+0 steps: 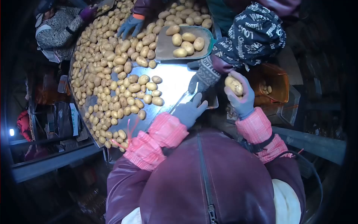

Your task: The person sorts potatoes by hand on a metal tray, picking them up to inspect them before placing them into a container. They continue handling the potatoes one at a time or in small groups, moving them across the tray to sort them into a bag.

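My right hand [244, 100], in a grey glove with a pink sleeve cover, is closed around a potato [234, 86], raised beyond the table's right edge. My left hand [189, 111], gloved alike, reaches over the near edge of the metal table [171, 76]. Its fingers are spread and I see nothing in them. Left of it lie loose potatoes [130, 87] on the metal surface, thickening into a wide heap farther back. A co-worker's hand [205, 76] in a patterned glove is just beyond my left fingertips.
A green-rimmed scoop [164, 48] holding several potatoes rests at the table's back right. A co-worker with a printed head covering [257, 35] leans in there. Another person's gloved hand [131, 25] touches the heap. An orange container [279, 84] with potatoes stands at right.
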A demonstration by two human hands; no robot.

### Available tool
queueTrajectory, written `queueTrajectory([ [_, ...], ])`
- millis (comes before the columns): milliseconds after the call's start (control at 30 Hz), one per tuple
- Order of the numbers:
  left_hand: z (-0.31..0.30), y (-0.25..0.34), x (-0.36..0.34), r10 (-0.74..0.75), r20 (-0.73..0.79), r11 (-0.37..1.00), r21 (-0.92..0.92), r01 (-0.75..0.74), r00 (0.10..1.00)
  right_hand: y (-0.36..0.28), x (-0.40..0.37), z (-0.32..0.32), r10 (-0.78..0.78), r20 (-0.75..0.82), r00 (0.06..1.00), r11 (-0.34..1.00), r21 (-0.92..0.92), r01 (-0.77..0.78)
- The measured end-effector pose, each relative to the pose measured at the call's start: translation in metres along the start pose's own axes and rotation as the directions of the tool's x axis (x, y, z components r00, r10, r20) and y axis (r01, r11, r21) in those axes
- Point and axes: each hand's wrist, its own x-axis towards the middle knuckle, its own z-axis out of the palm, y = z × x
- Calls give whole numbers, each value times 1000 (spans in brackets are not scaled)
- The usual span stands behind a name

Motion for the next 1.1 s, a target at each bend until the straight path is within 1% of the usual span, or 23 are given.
queueTrajectory([
  [33,11,0,10,-19,47,994,106,14,999,6,-6,-9,54,-30,998,998,14,-54],
  [67,20,-1,16,36,49,995,96,-41,998,8,-10,-18,80,-37,996,997,15,-79],
  [100,19,3,21,50,80,997,59,-55,996,9,-14,-25,97,-32,995,995,25,-97],
  [133,15,7,23,51,107,998,30,-55,993,11,-16,-30,134,-15,991,988,83,-133],
  [167,8,9,20,45,136,999,3,-45,990,10,-15,-33,137,10,991,987,90,-137],
  [233,-38,30,24,26,81,999,24,-28,996,25,-14,-34,98,35,995,992,81,-100],
  [267,-61,38,27,-1,-32,999,36,3,999,23,-7,-27,88,62,994,992,87,-94],
  [300,-95,53,29,20,-215,997,80,-3,976,16,-6,-23,92,92,992,991,85,-100],
  [333,-135,67,29,51,-387,992,126,-2,920,12,-7,-19,99,120,988,991,78,-109],
  [367,-158,71,23,98,-546,984,180,2,832,12,-7,-12,71,173,982,994,65,-83],
  [433,-175,66,-4,57,-671,987,150,60,740,9,1,8,-11,258,966,999,51,-2],
  [467,-174,61,-13,37,-680,984,153,92,732,3,4,19,-19,308,951,1000,21,14],
  [500,-174,56,-21,17,-689,980,155,125,725,1,6,31,-91,344,934,995,-9,100],
  [567,-138,16,-41,-49,-613,958,195,211,789,-10,9,59,-205,407,890,973,-10,229],
  [600,-118,-4,-58,-196,-526,921,190,339,827,-12,10,71,-278,441,853,946,-30,323],
  [633,-94,-25,-78,-346,-431,867,193,459,833,-10,10,83,-307,480,822,930,-30,365],
  [667,-75,-38,-96,-493,-326,796,204,569,806,-14,10,95,-319,513,797,916,-48,398],
  [767,-55,-56,-141,-560,-213,753,274,599,801,-18,14,130,-353,575,738,875,-77,478],
  [800,-55,-58,-150,-534,-246,750,305,587,809,-18,16,142,-364,594,718,861,-79,502],
  [900,-58,-50,-171,-629,-196,694,296,656,753,-11,17,162,-336,642,690,839,-129,528],
  [1000,-84,-50,-180,-750,81,661,140,737,657,-2,12,172,-293,612,735,859,-169,483],
  [1033,-95,-51,-180,-766,74,642,130,755,639,3,13,174,-282,595,753,864,-184,469],
  [1100,-120,-59,-182,-795,45,605,121,787,604,11,13,175,-282,593,754,863,-188,470],
])
